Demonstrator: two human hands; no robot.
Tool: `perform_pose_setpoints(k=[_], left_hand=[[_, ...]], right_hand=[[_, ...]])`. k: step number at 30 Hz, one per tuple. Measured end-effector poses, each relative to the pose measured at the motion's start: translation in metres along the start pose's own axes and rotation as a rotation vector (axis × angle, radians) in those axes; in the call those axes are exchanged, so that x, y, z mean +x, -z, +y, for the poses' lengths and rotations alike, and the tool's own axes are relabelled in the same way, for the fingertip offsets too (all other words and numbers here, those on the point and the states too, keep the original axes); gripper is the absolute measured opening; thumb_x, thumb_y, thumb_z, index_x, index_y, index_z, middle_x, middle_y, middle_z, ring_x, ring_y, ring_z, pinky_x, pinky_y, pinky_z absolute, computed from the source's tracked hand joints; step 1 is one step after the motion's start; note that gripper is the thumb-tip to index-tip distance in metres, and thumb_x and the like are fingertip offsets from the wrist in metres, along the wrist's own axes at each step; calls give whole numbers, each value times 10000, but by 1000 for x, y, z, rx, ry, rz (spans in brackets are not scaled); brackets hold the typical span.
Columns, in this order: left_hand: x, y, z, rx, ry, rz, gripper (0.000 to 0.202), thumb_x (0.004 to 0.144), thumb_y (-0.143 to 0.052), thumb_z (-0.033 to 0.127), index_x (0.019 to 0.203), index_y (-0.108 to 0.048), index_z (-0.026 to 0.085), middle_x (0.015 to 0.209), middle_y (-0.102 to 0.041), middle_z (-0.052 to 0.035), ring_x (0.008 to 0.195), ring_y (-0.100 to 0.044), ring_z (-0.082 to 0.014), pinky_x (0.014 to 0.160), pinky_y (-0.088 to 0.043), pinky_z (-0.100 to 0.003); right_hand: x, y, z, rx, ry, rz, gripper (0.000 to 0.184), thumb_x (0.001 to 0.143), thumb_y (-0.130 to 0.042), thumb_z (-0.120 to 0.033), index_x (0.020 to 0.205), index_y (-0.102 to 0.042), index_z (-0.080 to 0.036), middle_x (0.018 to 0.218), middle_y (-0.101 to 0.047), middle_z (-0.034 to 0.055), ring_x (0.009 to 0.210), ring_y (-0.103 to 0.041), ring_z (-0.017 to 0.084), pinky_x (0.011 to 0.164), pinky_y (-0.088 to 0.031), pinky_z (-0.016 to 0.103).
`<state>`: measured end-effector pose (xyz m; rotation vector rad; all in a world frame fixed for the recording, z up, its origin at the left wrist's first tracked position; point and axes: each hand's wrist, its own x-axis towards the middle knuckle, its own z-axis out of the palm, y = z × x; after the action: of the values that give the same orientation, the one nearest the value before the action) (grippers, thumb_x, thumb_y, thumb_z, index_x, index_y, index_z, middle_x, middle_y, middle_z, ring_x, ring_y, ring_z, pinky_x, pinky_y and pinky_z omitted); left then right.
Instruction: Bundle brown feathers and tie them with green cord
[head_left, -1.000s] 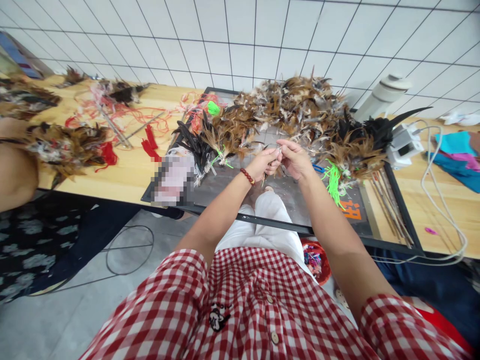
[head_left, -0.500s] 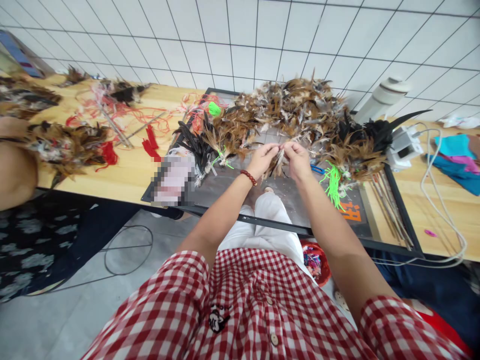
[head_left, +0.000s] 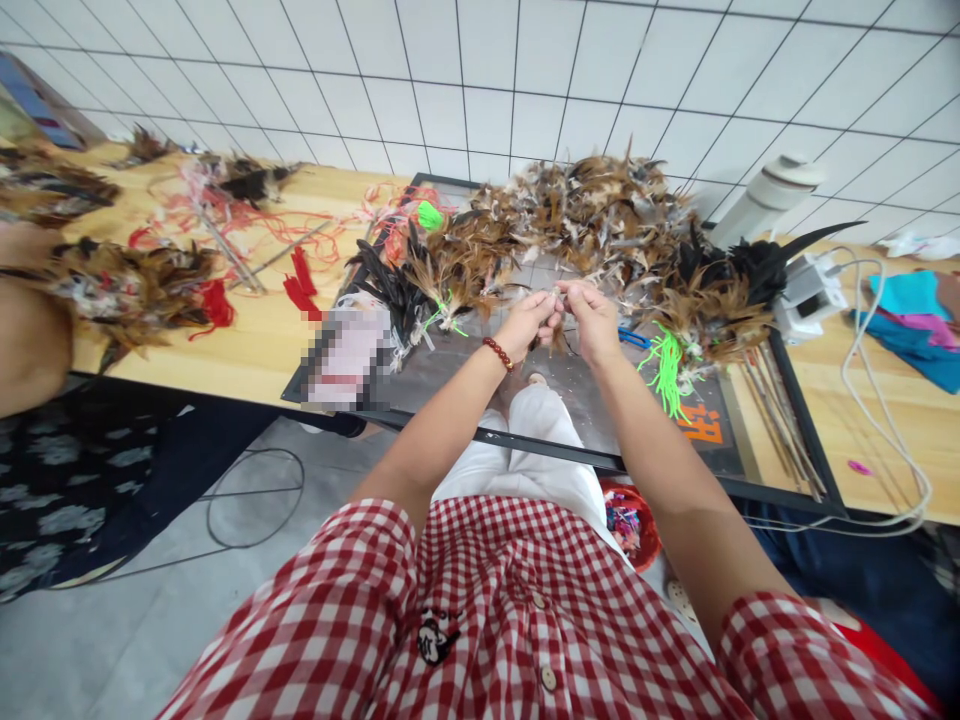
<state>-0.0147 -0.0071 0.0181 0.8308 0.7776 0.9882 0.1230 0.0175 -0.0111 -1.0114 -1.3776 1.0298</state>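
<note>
My left hand (head_left: 529, 325), with a beaded bracelet (head_left: 498, 353) at its wrist, is closed on some small brown feathers (head_left: 556, 336), whose tips show below the fingers. Against it, my right hand (head_left: 594, 318) pinches the same feathers near their quill ends; the fingertips hide most of them. Behind both hands lies a large heap of brown feathers (head_left: 585, 215). Green-tied feather bundles sit to either side, one with a bright green string tassel (head_left: 666, 372). By my right hand lies a blue-handled tool (head_left: 634, 339), partly hidden.
A dark framed board (head_left: 450, 385) carries the feathers. Thin sticks (head_left: 784, 420), a white bottle (head_left: 772, 195), a power adapter (head_left: 810, 297) and cables are at right. Left are red strings (head_left: 302, 287) and another person's arm (head_left: 30, 345) beside a feather bundle. A red basket (head_left: 637, 525) stands below.
My hands have turned slightly and the left fingers have curled in more. The feathers that hung between the hands are now mostly covered by the left hand.
</note>
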Motion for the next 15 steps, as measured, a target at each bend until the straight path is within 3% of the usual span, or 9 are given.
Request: perform_pose_setpoints(k=[3,6,11,15], left_hand=[[-1,0,2,-19,34,14,270,1014,-571,351,818,-507,175,564,-449,86,372,-271,0,408,-211,-119],[-2,0,3,2,46,38,276,1012,-573,359,818,-513,172,541,-428,90,360,-248,6,400,-178,-113],[-2,-1,5,66,48,78,309,1038,-508,290,757,-488,165,489,-381,96,336,-218,7,388,-134,-118],[0,1,3,80,48,36,295,1030,-510,237,745,-497,161,482,-397,94,335,-224,0,388,-142,-128]], right_hand=[[-3,-3,-5,-74,168,79,539,766,-681,-788,684,-729,-258,1007,-751,61,1062,-652,237,1040,-493,432],[-3,-3,-5,-92,164,57,563,749,-677,-815,661,-729,-261,989,-767,63,1052,-668,248,1060,-488,447],[-1,-3,0,6,74,91,538,719,-721,-788,784,-771,-257,901,-737,40,888,-646,199,899,-530,380],[-2,-6,-2,107,-11,36,508,651,-810,-724,804,-737,-245,690,-629,-18,712,-577,145,755,-522,309]])
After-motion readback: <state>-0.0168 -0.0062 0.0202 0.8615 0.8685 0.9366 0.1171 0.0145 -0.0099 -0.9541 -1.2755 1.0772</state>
